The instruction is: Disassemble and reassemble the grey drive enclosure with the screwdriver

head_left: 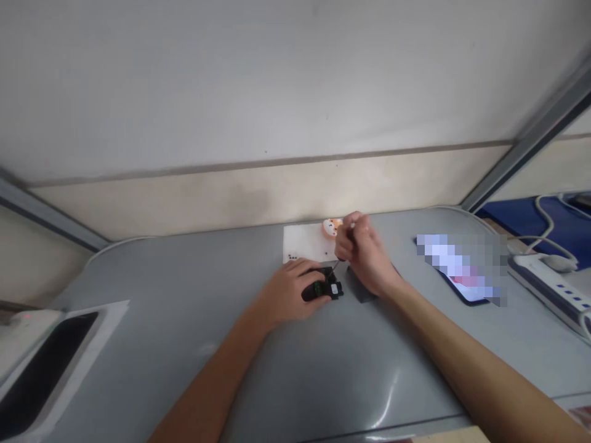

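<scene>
My left hand (295, 294) is closed around a small black electronic device (333, 288) and holds it against the table. A green part and a pale label show on the device; its exact kind is unclear. My right hand (362, 252) grips a screwdriver (338, 264), its thin shaft slanting down to the device's upper edge. Most of the handle is hidden by my fingers. Under my right wrist lies a flat dark panel (362, 289), partly covered. Just behind the hands is a white sheet (302, 239) with several tiny dark pieces on it, perhaps screws.
An orange-and-white animal figure (330, 228) sits on the sheet's far right. To the right are a phone (457, 271) with a blurred screen and a white power strip (549, 286) with cables. A black panel (50, 369) lies at left. The wall (207, 197) bounds the grey table (175, 277).
</scene>
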Action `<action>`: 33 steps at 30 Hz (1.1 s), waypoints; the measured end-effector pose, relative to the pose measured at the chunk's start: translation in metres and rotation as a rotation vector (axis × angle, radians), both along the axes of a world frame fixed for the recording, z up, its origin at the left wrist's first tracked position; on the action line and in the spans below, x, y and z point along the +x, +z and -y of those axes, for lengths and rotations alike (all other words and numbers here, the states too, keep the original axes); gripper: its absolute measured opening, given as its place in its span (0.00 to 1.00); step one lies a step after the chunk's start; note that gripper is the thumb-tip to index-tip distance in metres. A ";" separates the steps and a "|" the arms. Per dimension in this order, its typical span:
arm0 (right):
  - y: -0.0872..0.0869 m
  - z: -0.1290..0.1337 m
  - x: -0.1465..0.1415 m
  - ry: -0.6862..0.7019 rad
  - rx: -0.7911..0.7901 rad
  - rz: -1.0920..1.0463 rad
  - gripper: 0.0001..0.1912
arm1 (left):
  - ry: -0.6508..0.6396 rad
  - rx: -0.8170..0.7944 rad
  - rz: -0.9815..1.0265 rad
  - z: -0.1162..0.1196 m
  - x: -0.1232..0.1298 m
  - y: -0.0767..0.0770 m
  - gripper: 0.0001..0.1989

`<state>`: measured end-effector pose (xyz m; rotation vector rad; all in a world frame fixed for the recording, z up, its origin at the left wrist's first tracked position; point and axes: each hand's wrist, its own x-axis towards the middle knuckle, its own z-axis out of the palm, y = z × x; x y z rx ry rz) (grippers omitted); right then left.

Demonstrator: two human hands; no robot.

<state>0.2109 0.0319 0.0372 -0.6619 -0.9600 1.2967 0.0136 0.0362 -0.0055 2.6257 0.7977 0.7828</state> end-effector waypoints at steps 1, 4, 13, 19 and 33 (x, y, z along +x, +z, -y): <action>0.001 0.001 0.000 0.021 -0.012 -0.012 0.21 | 0.001 0.001 -0.002 0.000 0.000 0.000 0.10; 0.002 0.002 0.001 0.033 -0.026 -0.023 0.18 | -0.008 0.009 -0.008 0.000 -0.001 0.000 0.10; -0.006 0.003 -0.005 -0.055 -0.006 -0.032 0.22 | 0.003 -0.017 -0.015 0.001 0.000 0.001 0.10; 0.000 0.006 -0.005 0.027 -0.017 -0.028 0.18 | 0.004 -0.003 -0.005 0.002 -0.001 0.001 0.10; -0.002 0.002 0.000 0.022 -0.037 -0.032 0.19 | -0.003 -0.011 -0.008 0.000 -0.001 0.000 0.10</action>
